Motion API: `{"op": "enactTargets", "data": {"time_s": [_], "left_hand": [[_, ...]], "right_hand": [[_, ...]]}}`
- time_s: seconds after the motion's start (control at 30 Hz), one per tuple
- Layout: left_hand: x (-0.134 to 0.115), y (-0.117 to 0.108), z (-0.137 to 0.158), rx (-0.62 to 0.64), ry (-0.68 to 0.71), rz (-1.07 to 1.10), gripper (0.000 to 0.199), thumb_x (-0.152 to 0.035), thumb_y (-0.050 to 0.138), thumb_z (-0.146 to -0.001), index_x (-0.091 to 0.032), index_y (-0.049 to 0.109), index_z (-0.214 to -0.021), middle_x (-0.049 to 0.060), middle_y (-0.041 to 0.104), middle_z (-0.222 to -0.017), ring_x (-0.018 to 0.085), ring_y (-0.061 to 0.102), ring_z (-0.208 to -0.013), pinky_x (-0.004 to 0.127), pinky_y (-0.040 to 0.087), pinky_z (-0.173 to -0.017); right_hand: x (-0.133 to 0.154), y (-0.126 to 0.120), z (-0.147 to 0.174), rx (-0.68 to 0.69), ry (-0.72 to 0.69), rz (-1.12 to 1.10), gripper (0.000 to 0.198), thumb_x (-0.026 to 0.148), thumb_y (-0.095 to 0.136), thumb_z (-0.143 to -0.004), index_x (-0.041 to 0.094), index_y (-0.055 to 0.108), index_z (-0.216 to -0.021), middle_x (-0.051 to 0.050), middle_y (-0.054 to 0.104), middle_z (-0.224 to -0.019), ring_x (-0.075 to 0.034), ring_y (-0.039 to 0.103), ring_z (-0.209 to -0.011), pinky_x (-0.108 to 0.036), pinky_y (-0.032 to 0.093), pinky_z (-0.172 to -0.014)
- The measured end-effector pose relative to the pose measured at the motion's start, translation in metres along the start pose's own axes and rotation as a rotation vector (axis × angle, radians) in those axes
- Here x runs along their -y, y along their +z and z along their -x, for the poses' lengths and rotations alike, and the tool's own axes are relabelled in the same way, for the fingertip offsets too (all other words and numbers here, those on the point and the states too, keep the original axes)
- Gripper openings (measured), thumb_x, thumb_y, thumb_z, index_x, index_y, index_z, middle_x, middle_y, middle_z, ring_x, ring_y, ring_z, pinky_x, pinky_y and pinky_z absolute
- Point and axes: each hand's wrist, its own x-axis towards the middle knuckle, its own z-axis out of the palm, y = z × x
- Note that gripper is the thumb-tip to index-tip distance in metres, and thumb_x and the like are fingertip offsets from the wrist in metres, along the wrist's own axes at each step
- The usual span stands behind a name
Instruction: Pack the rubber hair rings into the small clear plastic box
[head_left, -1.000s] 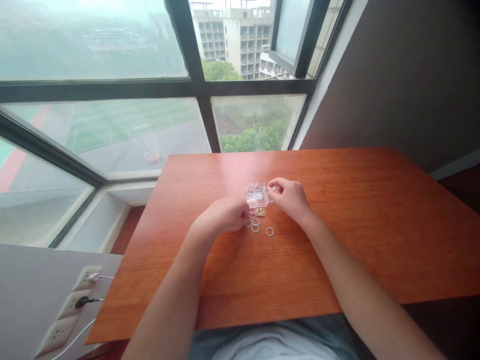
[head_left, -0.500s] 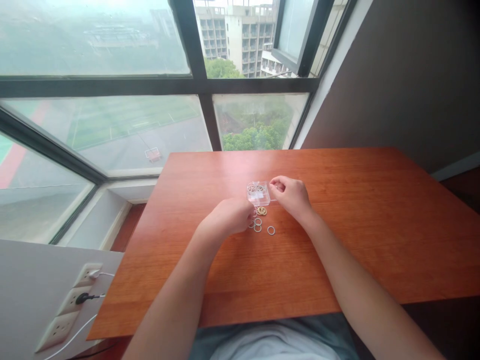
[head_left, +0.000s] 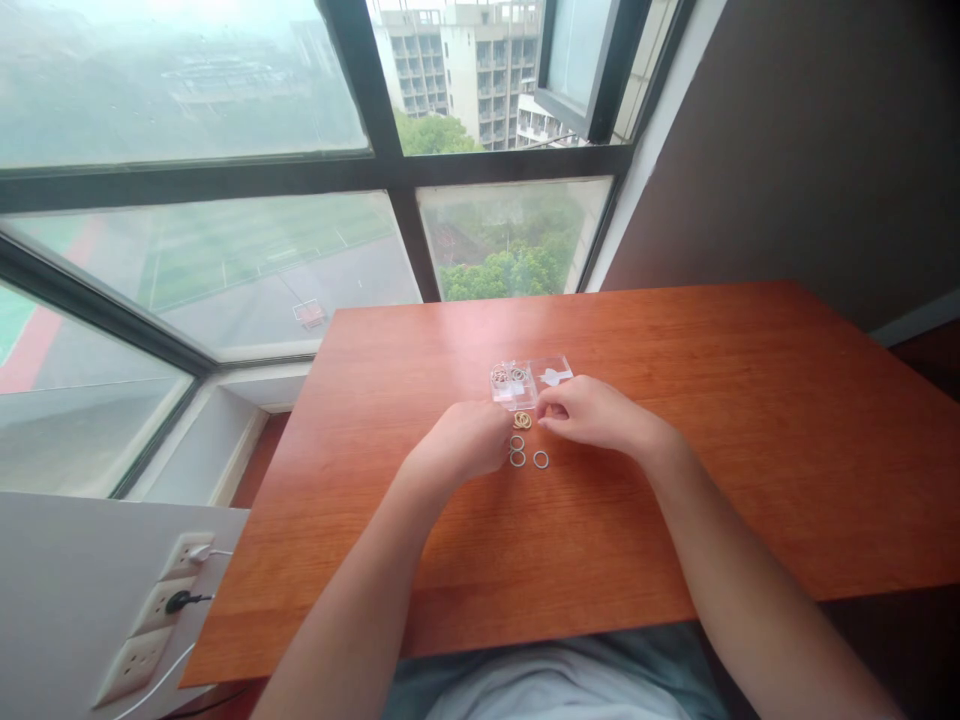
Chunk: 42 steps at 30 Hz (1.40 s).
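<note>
A small clear plastic box [head_left: 514,395] lies with its lid folded back to the right; several small rings [head_left: 508,375] sit in its far compartments. In front of it is a little pile of yellowish rings [head_left: 523,421]. Nearer to me lie pale grey-green rings [head_left: 517,458] and, apart to their right, a single grey ring [head_left: 541,460]. My left hand [head_left: 476,438] is closed beside the rings, its fingertips turned down and hidden. My right hand [head_left: 585,410] is curled in a pinch just right of the yellowish pile; what it holds, if anything, is too small to tell.
The box stands on a reddish-brown wooden table [head_left: 720,400]. Large dark-framed windows [head_left: 405,172] rise behind the table, and a grey wall [head_left: 787,150] is at the right. Sockets with plugged-in cables [head_left: 180,600] are at the lower left.
My right hand has moved nearer to me from the box's lid, which is now uncovered. My left hand has shifted slightly right and nearer, covering some rings.
</note>
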Motion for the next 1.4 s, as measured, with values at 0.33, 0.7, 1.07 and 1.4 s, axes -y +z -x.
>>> {"op": "enactTargets", "data": {"time_s": [0.33, 0.7, 1.07, 1.4], "left_hand": [[0.009, -0.014, -0.001, -0.071, -0.031, 0.082, 0.013, -0.021, 0.055, -0.077, -0.021, 0.065, -0.069, 0.003, 0.068, -0.073, 0.015, 0.056, -0.059, 0.025, 0.033, -0.053], [0.023, 0.003, -0.030, -0.556, -0.175, 0.293, 0.013, -0.025, 0.053, -0.084, -0.020, 0.064, -0.084, 0.002, 0.069, -0.086, 0.014, 0.058, -0.073, 0.024, 0.041, -0.066], [0.026, 0.019, -0.048, -0.682, -0.213, 0.275, 0.015, -0.022, 0.053, -0.085, -0.021, 0.066, -0.090, 0.002, 0.067, -0.094, 0.012, 0.058, -0.071, 0.024, 0.041, -0.067], [0.029, 0.006, -0.026, -0.635, -0.158, 0.226, 0.013, -0.022, 0.054, -0.084, -0.021, 0.066, -0.089, 0.001, 0.066, -0.090, 0.012, 0.057, -0.071, 0.024, 0.040, -0.064]], "right_hand": [[0.009, 0.009, -0.001, 0.235, -0.023, -0.004, 0.009, 0.016, 0.062, -0.072, 0.022, 0.068, -0.071, 0.002, 0.068, -0.072, -0.012, 0.057, -0.065, -0.022, 0.033, -0.057], [0.018, 0.012, -0.002, 0.111, 0.023, 0.230, 0.012, 0.021, 0.057, -0.076, 0.022, 0.069, -0.074, -0.003, 0.069, -0.075, -0.016, 0.057, -0.065, -0.025, 0.029, -0.054], [0.015, 0.014, -0.004, 0.134, -0.038, 0.275, 0.013, 0.025, 0.057, -0.078, 0.021, 0.069, -0.076, -0.004, 0.070, -0.077, -0.018, 0.061, -0.070, -0.025, 0.031, -0.056], [0.007, 0.005, -0.008, -0.217, 0.038, 0.049, 0.012, 0.023, 0.057, -0.077, 0.022, 0.069, -0.075, 0.001, 0.067, -0.072, -0.012, 0.056, -0.065, -0.023, 0.030, -0.057]]}}
